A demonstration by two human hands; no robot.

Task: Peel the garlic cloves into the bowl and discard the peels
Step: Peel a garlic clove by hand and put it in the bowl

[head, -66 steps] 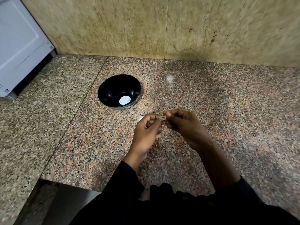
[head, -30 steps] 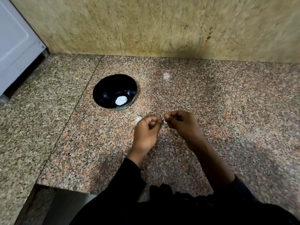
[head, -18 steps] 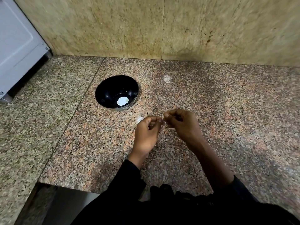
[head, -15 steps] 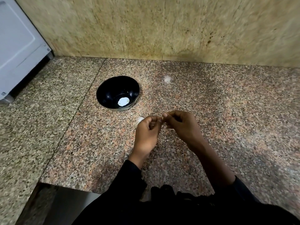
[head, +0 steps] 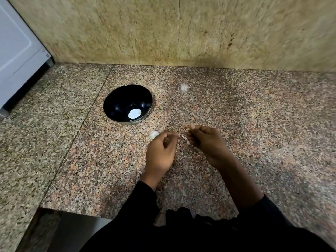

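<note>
Garlic clove (head: 184, 137) pinched between both hands' fingertips (head: 189, 128).

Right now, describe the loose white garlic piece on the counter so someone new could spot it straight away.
Start at the black bowl on the granite counter. Just in front of it, toward the person, a small white garlic piece lies on the stone beside the left hand. Unlike the white piece inside the bowl, it sits on bare counter, and no hand holds it.

Granite counter (head: 254, 115), possibly stone wall (head: 218, 30)
</note>
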